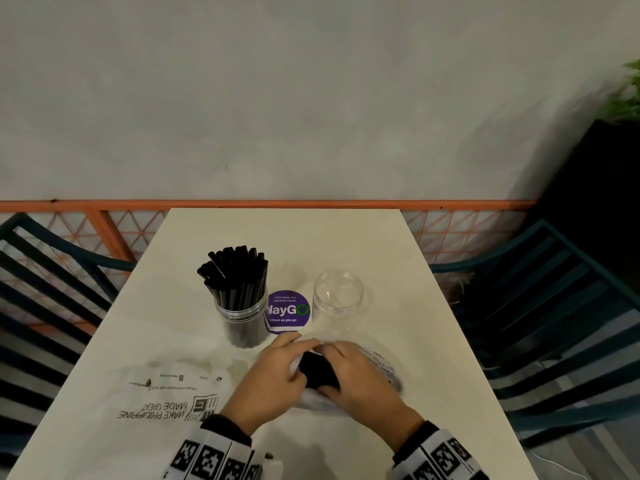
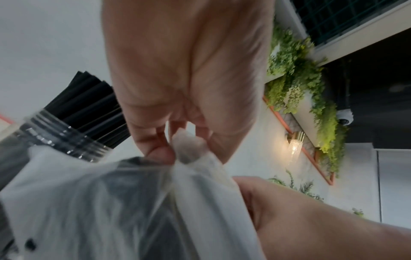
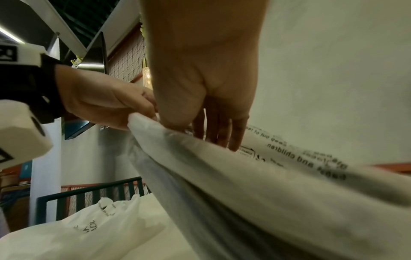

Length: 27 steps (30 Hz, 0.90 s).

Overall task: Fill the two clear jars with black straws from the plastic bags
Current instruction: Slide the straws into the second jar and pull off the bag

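A clear jar packed with black straws stands on the table left of a purple sticker. The second clear jar stands empty to the sticker's right. In front of them, both hands hold a thin white plastic bag with a dark bundle of straws showing at its mouth. My left hand pinches a gathered bit of the bag's edge between thumb and fingers. My right hand grips the opposite edge, thumb on the near side and fingers behind.
A second white printed bag lies flat on the table's left front. The beige table ends at an orange mesh rail along the wall. Dark teal chairs flank both sides, and a plant sits far right.
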{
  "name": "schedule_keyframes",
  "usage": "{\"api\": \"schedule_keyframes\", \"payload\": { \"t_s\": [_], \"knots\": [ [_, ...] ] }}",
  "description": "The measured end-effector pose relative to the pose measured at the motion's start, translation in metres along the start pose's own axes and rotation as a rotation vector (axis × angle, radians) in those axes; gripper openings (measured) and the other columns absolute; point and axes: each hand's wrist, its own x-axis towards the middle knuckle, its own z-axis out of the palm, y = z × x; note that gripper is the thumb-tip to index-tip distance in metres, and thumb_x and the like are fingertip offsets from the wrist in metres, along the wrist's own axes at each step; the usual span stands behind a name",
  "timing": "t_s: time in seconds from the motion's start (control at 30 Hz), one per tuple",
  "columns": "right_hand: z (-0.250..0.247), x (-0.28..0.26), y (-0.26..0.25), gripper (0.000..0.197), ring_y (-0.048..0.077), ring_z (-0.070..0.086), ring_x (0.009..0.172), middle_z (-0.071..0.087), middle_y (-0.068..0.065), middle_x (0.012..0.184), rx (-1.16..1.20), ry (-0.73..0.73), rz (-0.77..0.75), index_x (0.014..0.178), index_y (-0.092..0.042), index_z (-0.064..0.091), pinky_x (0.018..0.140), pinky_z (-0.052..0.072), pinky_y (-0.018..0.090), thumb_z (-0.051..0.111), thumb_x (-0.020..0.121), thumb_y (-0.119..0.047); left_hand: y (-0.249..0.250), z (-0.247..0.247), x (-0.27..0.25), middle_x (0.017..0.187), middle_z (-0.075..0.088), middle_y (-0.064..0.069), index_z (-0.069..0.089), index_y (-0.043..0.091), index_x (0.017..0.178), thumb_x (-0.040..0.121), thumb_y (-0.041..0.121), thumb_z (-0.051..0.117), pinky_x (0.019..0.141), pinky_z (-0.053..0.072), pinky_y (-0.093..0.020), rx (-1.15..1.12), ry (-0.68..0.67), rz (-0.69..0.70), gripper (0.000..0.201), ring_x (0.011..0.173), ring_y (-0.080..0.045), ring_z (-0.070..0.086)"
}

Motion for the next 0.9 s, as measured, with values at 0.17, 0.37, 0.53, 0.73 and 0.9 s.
{"api": "schedule_keyframes", "payload": {
  "t_s": [0.17,0.37,0.53,0.73,0.9],
  "knots": [
    [-0.005,-0.002,-0.004,0.070,0.015,0.042,0.111,0.046,0.006,0.122,0.112,0.057,-0.065,0.133,-0.012,0.039,0.092,0.027,0.010,0.050,0.076,-0.051,0.020,-0.006,-0.002,0.113,0.057,0.020,0.058,0.039,0.105,0.073,0.006,0.044,0.098,0.035,-0.013,-0.106,0.070,0.104,0.048,0.111,0.001,0.049],
    [0.002,-0.003,-0.003,0.053,0.021,0.058,0.099,0.063,0.002,0.110,0.097,0.135,-0.028,0.117,-0.016,0.051,0.083,0.038,0.021,0.055,0.073,-0.044,0.031,-0.003,-0.002,0.103,0.064,-0.003,0.051,0.038,0.092,0.071,0.012,0.048,0.084,0.050,-0.036,-0.375,0.022,0.022,0.033,0.094,-0.019,0.059],
    [-0.013,-0.007,0.008,0.050,0.010,0.058,0.102,0.061,-0.008,0.111,0.352,0.084,0.100,0.117,-0.025,0.049,0.088,0.049,0.029,0.061,0.071,-0.039,0.021,-0.027,0.001,0.121,0.056,0.008,0.057,0.038,0.108,0.073,0.041,0.062,0.091,0.044,-0.015,-0.320,0.149,0.160,0.035,0.107,-0.005,0.056],
    [-0.033,-0.016,0.020,0.033,-0.006,0.061,0.076,0.060,-0.019,0.082,0.501,0.018,0.188,0.089,-0.043,0.044,0.065,0.044,0.009,0.064,0.077,-0.020,-0.003,-0.041,-0.003,0.129,0.046,0.027,0.048,0.058,0.114,0.074,0.026,0.073,0.082,0.047,-0.010,-0.313,-0.057,-0.027,0.057,0.101,0.005,0.057],
    [-0.029,-0.020,0.037,0.023,-0.001,0.059,0.070,0.068,-0.016,0.071,0.567,0.003,0.294,0.083,-0.030,0.060,0.068,0.048,0.026,0.057,0.076,-0.008,-0.006,-0.026,0.004,0.086,0.077,0.006,0.075,0.030,0.081,0.065,-0.008,0.074,0.076,0.054,-0.017,-0.532,0.183,-0.120,0.041,0.080,-0.015,0.072]
  ]
}}
